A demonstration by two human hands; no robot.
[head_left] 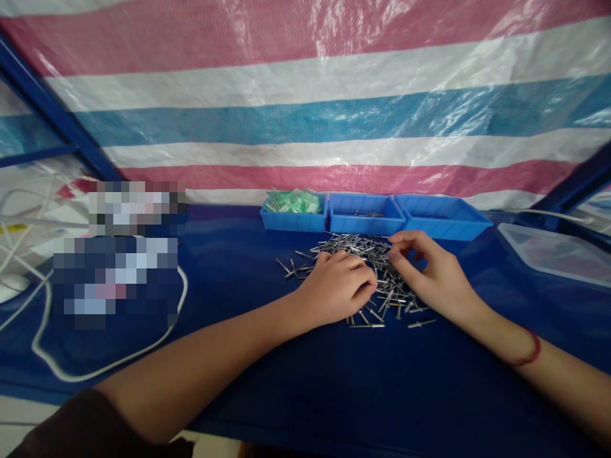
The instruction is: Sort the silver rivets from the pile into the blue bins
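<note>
A: Where did the pins lie from each grip?

B: Pile of metal pins [351,243]: under and just beyond the curled fingers of the left hand [340,286], reaching across to the fingertips of the right hand [432,277], on their left. Both were near; the left covered more of it.

A: State of each grip?

B: Left: fingers bent down over the pins, contents hidden, could not tell if clenched on any. Right: thumb and index tips close together at the pile's edge; pin between them not confirmed.

A: Long axes?

B: Mixed. One loose pin [422,324], on the near side of the right grip, lay roughly crosswise (the easiest axis to read).

A: Edges and room?

B: Beyond the grips, three blue bins side by side: left bin [293,222] with green packets [293,202], middle bin [366,225] with a few pins, right bin [443,229]. Clear plastic tray [563,254] right of the right grip; white cable [185,289] well left of the left. Open surface [334,381] extended on the near side of both.
</note>
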